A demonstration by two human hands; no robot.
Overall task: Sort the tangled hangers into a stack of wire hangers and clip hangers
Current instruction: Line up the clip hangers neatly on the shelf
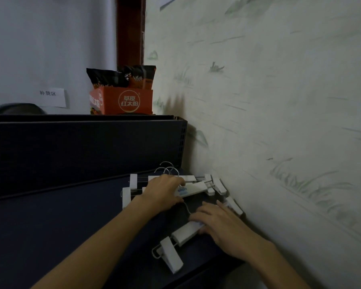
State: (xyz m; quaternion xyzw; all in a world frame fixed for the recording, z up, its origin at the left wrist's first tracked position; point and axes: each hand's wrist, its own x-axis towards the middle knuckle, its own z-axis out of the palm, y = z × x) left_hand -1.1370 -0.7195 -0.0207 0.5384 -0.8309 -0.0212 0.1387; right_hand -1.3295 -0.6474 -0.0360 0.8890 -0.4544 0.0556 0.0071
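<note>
Left hand (164,191): lies palm down on the far pile of clip hangers (198,187), fingers bent over the white bar with the blue label; whether they truly grip it I cannot tell.
Right hand (221,221): fingers straight and slightly spread, resting on the near hanger (186,231) at the end of its white bar.
Far pile: white bars and clips overlapping under and around the left hand, several metal hooks (167,168) sticking out beyond its knuckles, more clips (219,185) to its right by the wall.
Near hanger: white bar running from under the right hand toward the person's left, a large clip (171,254) at that end, a thin wire curving up between the two hands.
Loose clip (233,205): just past the right hand's fingertips, close to the wall.
Tabletop (61,222): dark, carries all the hangers and both forearms.
Wall (279,101): pale, with faint green grass pattern, right of the right hand.
Panel (81,149): dark, upright, beyond the left hand.
Box (125,101): orange, on top of the panel, dark snack bags (121,77) standing in it.
Paper label (50,97): on the far wall, left of the box.
</note>
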